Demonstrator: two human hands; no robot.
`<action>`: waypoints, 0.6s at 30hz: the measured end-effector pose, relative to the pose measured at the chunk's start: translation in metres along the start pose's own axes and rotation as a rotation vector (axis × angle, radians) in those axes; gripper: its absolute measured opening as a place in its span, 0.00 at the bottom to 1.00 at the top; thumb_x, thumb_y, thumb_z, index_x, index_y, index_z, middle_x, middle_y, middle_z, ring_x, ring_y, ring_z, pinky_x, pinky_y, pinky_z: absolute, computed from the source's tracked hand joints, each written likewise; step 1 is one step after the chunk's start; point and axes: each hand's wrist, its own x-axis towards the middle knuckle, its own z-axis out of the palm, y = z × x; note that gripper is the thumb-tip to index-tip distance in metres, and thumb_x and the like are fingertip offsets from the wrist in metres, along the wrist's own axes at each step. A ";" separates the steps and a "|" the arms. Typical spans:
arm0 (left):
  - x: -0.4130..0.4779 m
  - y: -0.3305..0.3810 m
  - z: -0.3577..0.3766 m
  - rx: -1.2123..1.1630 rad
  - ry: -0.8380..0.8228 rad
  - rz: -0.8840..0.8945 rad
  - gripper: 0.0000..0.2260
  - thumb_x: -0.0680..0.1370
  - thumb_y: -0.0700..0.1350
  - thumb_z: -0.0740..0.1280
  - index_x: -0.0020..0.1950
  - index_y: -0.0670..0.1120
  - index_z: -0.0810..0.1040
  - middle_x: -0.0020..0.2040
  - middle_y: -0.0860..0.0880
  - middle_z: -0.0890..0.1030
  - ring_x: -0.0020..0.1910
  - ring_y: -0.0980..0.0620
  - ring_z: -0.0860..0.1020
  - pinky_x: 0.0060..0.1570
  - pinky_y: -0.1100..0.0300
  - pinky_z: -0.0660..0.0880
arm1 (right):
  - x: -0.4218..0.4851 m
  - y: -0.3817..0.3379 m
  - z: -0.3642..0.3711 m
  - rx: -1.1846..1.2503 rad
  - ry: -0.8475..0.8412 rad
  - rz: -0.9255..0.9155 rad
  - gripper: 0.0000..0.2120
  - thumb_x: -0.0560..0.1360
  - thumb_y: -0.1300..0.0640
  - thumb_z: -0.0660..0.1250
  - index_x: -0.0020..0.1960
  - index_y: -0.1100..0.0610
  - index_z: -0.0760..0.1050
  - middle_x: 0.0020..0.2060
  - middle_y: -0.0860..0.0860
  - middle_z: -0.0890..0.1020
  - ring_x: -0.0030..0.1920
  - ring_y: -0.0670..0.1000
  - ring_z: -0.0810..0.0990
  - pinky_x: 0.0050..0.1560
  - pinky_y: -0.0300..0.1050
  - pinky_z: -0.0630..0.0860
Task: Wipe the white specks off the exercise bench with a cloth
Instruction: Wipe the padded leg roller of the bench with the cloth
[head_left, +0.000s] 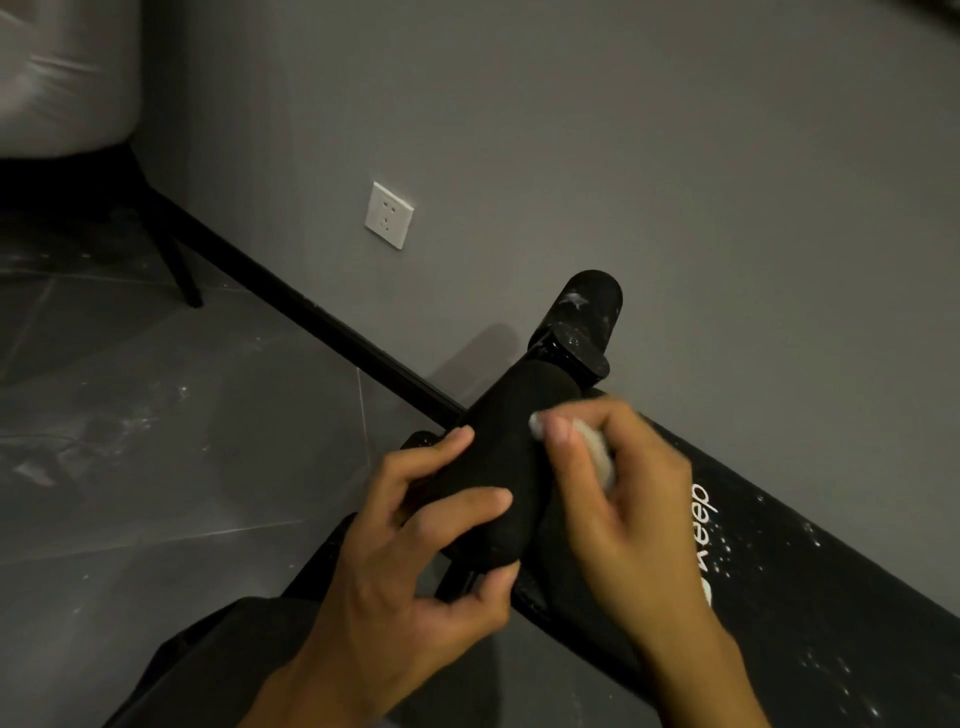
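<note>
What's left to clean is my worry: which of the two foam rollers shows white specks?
The far roller, nearest the wall: white specks and a smear dot it. The near roller, which the left hand grips, looks plain black.

Your black exercise bench (779, 571) ran diagonally beside the wall, white specks (727, 553) scattered across its pad. The small white cloth (597, 460) sat bunched in your right hand (623, 514), against the bench's black foam roller (504, 441).

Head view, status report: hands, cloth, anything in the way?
Left hand grips the black foam roller. Right hand holds the white cloth against it. Bench pad speckled white. Nothing in the way.
</note>
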 end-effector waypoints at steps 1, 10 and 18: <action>-0.001 -0.002 0.001 -0.011 0.006 -0.001 0.24 0.70 0.44 0.76 0.64 0.51 0.74 0.68 0.44 0.72 0.68 0.45 0.76 0.60 0.58 0.79 | -0.007 -0.005 0.000 0.040 -0.039 -0.054 0.05 0.81 0.57 0.66 0.48 0.54 0.80 0.42 0.45 0.81 0.43 0.50 0.82 0.41 0.39 0.74; -0.011 0.002 0.004 -0.196 0.069 -0.248 0.35 0.66 0.47 0.79 0.69 0.55 0.68 0.73 0.51 0.71 0.70 0.45 0.75 0.59 0.55 0.80 | -0.019 -0.021 -0.001 0.020 -0.121 -0.208 0.04 0.80 0.59 0.69 0.50 0.58 0.82 0.45 0.49 0.81 0.45 0.48 0.82 0.43 0.39 0.75; -0.011 0.001 -0.002 -0.099 0.064 -0.215 0.31 0.67 0.47 0.79 0.68 0.52 0.71 0.68 0.46 0.74 0.66 0.43 0.78 0.55 0.54 0.81 | -0.023 -0.008 -0.002 -0.001 -0.059 -0.172 0.05 0.79 0.58 0.67 0.52 0.58 0.81 0.46 0.48 0.80 0.45 0.47 0.81 0.43 0.37 0.73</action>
